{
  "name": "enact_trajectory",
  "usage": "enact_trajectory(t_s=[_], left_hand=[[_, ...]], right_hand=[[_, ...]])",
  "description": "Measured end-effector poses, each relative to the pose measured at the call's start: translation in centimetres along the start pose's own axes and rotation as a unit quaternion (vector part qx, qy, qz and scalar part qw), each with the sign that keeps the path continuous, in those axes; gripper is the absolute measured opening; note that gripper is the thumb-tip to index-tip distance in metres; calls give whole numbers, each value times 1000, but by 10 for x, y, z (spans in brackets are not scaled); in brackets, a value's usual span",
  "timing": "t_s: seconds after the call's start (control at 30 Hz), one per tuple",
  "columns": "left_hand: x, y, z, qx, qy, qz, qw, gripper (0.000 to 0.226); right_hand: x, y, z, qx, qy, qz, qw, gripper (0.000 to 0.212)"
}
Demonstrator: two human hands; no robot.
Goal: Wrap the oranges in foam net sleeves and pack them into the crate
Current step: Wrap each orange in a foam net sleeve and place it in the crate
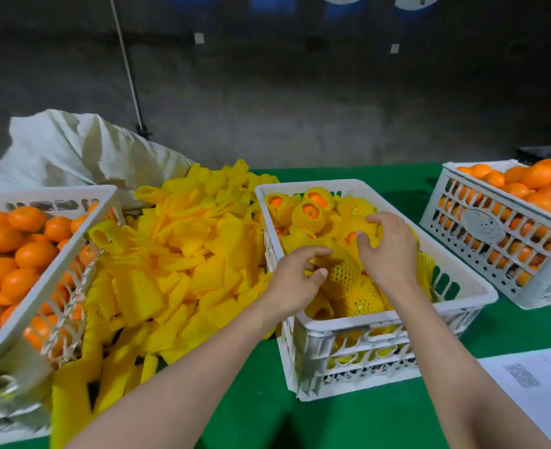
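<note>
Oranges (310, 210) in sleeves fill the crate (462, 283): firm, round, foam soft and grippy, so cup the whole fruit. Left hand (295, 280) pinches a sleeve (342, 270); right hand (389, 251) curls over wrapped fruit.

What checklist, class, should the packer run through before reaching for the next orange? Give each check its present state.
1. Both hands out of the middle crate: not ok; left hand and right hand are over it.
2. Wrapped oranges settled inside: ok.
3. Room left in the crate: cannot tell.
4. Foam net sleeves heaped alongside: ok.
5. Bare oranges waiting in the left crate: ok.
</note>
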State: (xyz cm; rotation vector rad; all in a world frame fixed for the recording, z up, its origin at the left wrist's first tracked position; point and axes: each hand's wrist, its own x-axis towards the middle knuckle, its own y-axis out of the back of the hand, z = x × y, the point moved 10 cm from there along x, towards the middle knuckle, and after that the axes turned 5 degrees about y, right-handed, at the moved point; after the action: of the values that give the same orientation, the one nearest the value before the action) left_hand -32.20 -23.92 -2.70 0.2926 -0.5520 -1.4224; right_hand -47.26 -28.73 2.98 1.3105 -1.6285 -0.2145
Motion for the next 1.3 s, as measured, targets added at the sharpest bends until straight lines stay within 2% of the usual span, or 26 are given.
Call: enact_trajectory(t_s=[0.1,0.17,0.3,0.4,0.5,0.6,0.7,0.77,0.87,0.93,0.97,1.0,1.07,1.13,1.23,1.3], left_hand=[[-5,43,-19,-54,24,68,996,21],[-11,81,-41,-83,62,117,988,22],[-36,170,-88,-75,133,205,967,18],[-65,228,-116,-70,168,239,954,13],[-92,270,-132,-64,174,266,946,15],[-109,296,-145,-59,184,277,941,17],[-115,311,-155,-56,188,273,942,18],[-111,315,-158,-49,186,264,945,17],[-99,316,-158,-38,183,243,952,18],[-88,315,-153,-20,171,220,960,30],[-82,312,-147,-7,158,199,967,42],[-76,309,-139,1,140,174,975,56],[-68,302,-122,-21,98,124,987,73],[-67,305,-114,-81,66,95,990,66],[-80,328,-126,-161,92,95,978,35],[-88,344,-135,-212,96,96,968,24]], right_hand=[[1,-8,-59,97,62,6,993,18],[-2,-26,-104,141,107,-12,984,17],[-8,-119,-182,128,172,-156,964,27],[-7,-211,-189,53,116,-309,942,49],[1,-273,-156,-18,34,-381,924,72],[10,-304,-129,-70,33,-388,919,72],[17,-313,-128,-101,82,-336,933,46],[21,-305,-148,-100,113,-285,947,32],[25,-284,-201,-81,176,-252,948,26],[23,-261,-247,-36,240,-249,938,21],[18,-249,-271,24,271,-263,925,17],[9,-240,-293,108,292,-298,902,13],[-13,-223,-329,274,282,-399,829,19],[-26,-215,-346,384,225,-448,776,17],[-25,-206,-354,517,127,-368,762,15],[-31,-210,-363,585,67,-330,738,30]])
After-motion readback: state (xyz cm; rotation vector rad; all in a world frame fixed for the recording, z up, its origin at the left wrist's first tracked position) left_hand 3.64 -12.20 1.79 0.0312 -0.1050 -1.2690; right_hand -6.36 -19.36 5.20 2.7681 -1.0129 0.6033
